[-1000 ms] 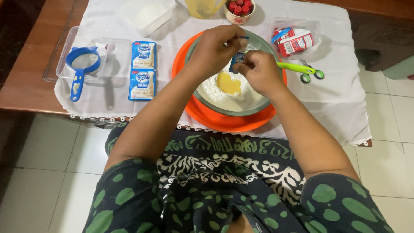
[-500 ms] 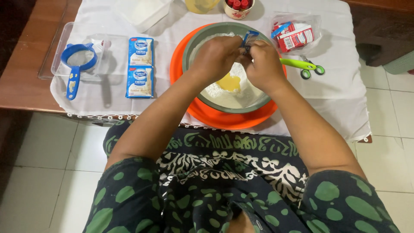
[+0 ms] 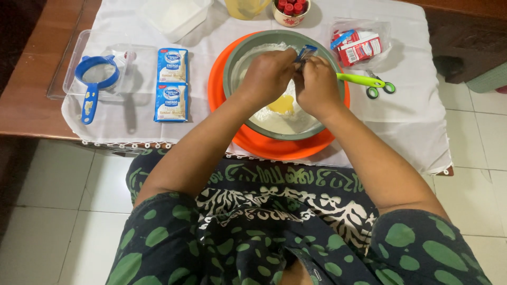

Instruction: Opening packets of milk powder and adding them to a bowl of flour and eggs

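The left hand (image 3: pixel 269 74) and the right hand (image 3: pixel 317 84) are meeting over a grey round metal mixing bowl (image 3: pixel 235 68), and both are pinching a small blue and silver sachet (image 3: pixel 305 53) between their fingertips, so each grip is closing on that sachet. The sachet is sitting just above the far side of the bowl, tilted, with its upper corner sticking out past the knuckles. Inside the bowl, white flour (image 3: pixel 280 121) is lying in a heap with a yellow egg yolk (image 3: pixel 281 104) showing in it, right under the hands. The bowl is resting in a wider orange plastic basin (image 3: pixel 264 150), which is standing on a white cloth (image 3: pixel 412 116) that is covering the wooden surface (image 3: pixel 31 100).

To the right of the bowl, green-handled scissors (image 3: pixel 369 83) are lying on the cloth, close to a red and white carton in a clear bag (image 3: pixel 360 46). To the left, two blue and white flat packets (image 3: pixel 171 84) are lying one above the other, and further left a blue-rimmed sieve (image 3: pixel 95 76) is resting in a clear plastic tray (image 3: pixel 68 68). At the far edge, a small cup holding red-capped bottles (image 3: pixel 290 9) is standing beside a white plastic tub (image 3: pixel 174 16).
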